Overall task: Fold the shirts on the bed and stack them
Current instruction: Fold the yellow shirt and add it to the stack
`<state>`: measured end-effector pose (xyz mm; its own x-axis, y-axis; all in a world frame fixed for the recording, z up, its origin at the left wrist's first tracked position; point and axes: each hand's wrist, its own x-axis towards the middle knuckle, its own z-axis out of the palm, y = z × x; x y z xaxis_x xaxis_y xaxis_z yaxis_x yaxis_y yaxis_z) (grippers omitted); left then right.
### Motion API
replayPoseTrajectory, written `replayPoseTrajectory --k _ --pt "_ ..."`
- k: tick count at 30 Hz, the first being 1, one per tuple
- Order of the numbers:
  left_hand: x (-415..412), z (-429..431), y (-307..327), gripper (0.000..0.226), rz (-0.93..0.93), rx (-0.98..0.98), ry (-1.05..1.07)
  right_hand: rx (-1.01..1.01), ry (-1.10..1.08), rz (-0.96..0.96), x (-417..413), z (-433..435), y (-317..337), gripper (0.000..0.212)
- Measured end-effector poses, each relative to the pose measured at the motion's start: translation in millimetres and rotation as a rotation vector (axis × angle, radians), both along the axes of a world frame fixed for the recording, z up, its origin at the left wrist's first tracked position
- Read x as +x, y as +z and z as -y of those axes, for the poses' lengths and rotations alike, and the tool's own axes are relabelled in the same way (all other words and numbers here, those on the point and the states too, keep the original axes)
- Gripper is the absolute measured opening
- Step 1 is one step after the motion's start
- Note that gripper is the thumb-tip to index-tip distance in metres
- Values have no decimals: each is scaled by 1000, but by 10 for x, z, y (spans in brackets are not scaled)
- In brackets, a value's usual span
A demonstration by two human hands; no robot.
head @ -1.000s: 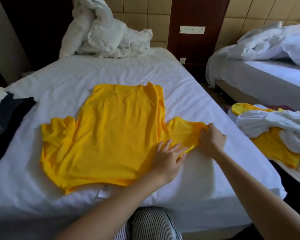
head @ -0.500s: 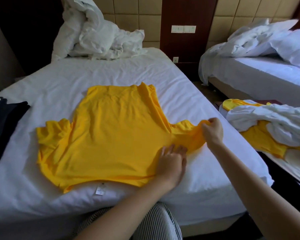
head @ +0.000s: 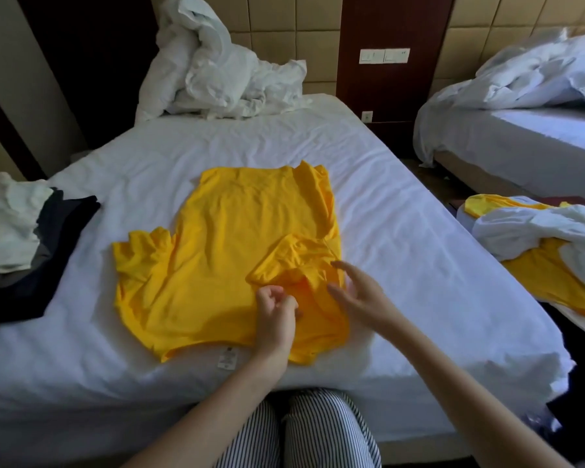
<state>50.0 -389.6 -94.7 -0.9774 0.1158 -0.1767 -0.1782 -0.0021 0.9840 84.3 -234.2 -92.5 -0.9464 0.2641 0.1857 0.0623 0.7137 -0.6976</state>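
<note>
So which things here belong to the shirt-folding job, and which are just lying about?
Job: yellow shirt, left hand, right hand, bed, folded stack at left, pile of yellow and white garments at right.
Lying about: crumpled duvet, second bed, wall switches.

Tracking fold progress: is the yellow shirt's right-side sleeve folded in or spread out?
Folded in: right-side sleeve lies over the yellow shirt; left-side sleeve is spread.

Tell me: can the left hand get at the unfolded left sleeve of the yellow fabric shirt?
Probably yes: the left hand pinches that yellow shirt, and only flat fabric lies between it and the unfolded sleeve.
</note>
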Motion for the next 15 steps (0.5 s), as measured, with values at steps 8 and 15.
replayPoseTrajectory --k 8,15 --pt "-1045 -270 233 43 -254 -539 67 224 -81 -89 163 384 -312 67" --pt "-1642 -668 197 56 -368 -951 -524 463 9 -153 277 217 -416 59"
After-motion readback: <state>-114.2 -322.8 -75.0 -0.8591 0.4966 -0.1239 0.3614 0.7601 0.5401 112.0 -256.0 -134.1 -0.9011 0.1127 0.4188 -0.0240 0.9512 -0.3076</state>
